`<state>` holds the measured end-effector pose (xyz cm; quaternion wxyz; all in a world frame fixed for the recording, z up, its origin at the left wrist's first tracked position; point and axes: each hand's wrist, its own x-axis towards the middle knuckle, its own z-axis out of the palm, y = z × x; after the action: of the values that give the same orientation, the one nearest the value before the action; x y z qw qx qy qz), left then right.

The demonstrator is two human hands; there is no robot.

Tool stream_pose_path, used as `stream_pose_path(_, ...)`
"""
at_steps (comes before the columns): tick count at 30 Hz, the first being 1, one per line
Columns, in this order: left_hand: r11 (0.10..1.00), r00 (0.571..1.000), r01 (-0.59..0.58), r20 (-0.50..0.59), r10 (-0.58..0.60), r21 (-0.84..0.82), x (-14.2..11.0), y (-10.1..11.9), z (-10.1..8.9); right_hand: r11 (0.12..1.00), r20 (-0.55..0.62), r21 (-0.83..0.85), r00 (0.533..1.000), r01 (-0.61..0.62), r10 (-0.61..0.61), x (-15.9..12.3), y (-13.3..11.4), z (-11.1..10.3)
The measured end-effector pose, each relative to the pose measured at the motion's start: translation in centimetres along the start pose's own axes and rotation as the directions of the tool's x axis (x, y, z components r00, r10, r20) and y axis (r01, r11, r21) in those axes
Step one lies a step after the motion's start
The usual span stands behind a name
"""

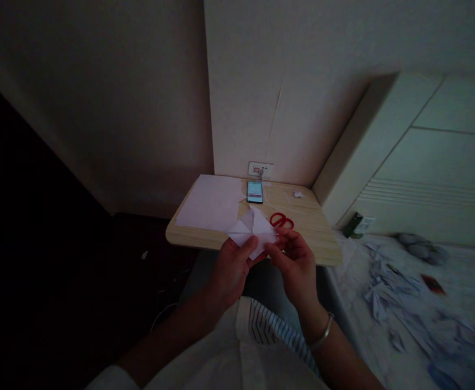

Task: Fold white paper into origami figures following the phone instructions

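Well, I see a bed (383, 352) far to the right of the lit phone (255, 192), with blurred, crumpled clutter on it. The wood-grain table (310, 233) carries the phone near its wall side. White paper (210, 203) lies flat just left of the phone. On the phone's near side I have both bare hands: the left hand (231, 271) grips the folded paper (257, 225), thumb on top; the right hand (296, 265) pinches its right side narrowly between thumb and fingertips. That folded paper, creased and pointed, is held just in front of the phone. Red scissors (282, 220) lie nearer and right of the phone. I find a wall socket (261, 169) behind the phone and a small crumpled scrap (298, 194) off to its right.
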<state>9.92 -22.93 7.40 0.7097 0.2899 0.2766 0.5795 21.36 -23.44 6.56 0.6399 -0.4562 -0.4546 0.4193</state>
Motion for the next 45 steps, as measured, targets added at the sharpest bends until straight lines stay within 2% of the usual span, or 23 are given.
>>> stream_pose_path(3,1.000,1.000,0.017,0.000,-0.017,0.008,0.0,0.2,0.2,0.995,0.014,-0.090,0.999,0.044,-0.042,-0.3,0.4,-0.1)
stream_pose_path(5,0.999,0.999,0.048,-0.014,-0.047,0.019,0.0,0.4,0.3,0.949,0.033,-0.238,0.979,0.205,-0.203,-0.5,0.8,-0.4)
stream_pose_path(6,0.998,0.998,0.064,-0.019,-0.063,0.024,0.0,0.5,0.3,0.890,0.070,-0.323,0.946,0.322,-0.317,-0.5,0.9,-0.7)
stream_pose_path(7,0.996,0.997,0.079,-0.022,-0.078,0.030,-0.1,0.6,0.4,0.803,0.138,-0.395,0.893,0.446,-0.428,-0.5,1.0,-1.0)
stream_pose_path(9,0.994,0.994,0.103,-0.030,-0.102,0.041,-0.1,0.9,0.4,0.597,0.297,-0.481,0.760,0.642,-0.578,-0.4,1.0,-1.7)
stream_pose_path(10,0.993,0.993,0.111,-0.036,-0.109,0.046,-0.1,1.0,0.4,0.500,0.374,-0.501,0.698,0.706,-0.611,-0.3,1.0,-2.0)
stream_pose_path(13,0.991,0.991,0.124,-0.051,-0.121,0.051,-0.1,1.2,0.3,0.279,0.556,-0.514,0.562,0.811,-0.613,0.1,0.8,-2.8)
stream_pose_path(15,0.989,0.989,0.140,-0.048,-0.137,0.049,0.0,1.3,0.2,0.184,0.640,-0.493,0.498,0.850,-0.585,0.4,0.7,-3.3)
stream_pose_path(17,0.987,0.987,0.155,-0.042,-0.153,0.042,0.0,1.3,0.1,0.127,0.698,-0.471,0.456,0.873,-0.552,0.6,0.6,-3.7)
stream_pose_path(19,0.987,0.987,0.159,-0.030,-0.158,0.029,0.0,1.3,0.1,0.099,0.729,-0.458,0.437,0.883,-0.526,0.7,0.4,-4.0)
stream_pose_path(23,0.987,0.987,0.162,-0.007,-0.162,0.017,0.1,1.2,0.1,0.080,0.748,-0.459,0.434,0.885,-0.503,0.9,0.4,-4.2)
stream_pose_path(33,0.988,0.988,0.151,0.035,-0.152,0.045,0.1,1.0,-0.1,0.116,0.749,-0.448,0.443,0.887,-0.492,0.9,0.4,-4.2)
stream_pose_path(45,0.993,0.989,0.122,0.082,-0.122,0.007,0.0,1.0,0.0,0.094,0.778,-0.420,0.411,0.903,-0.475,1.2,-0.1,-4.2)
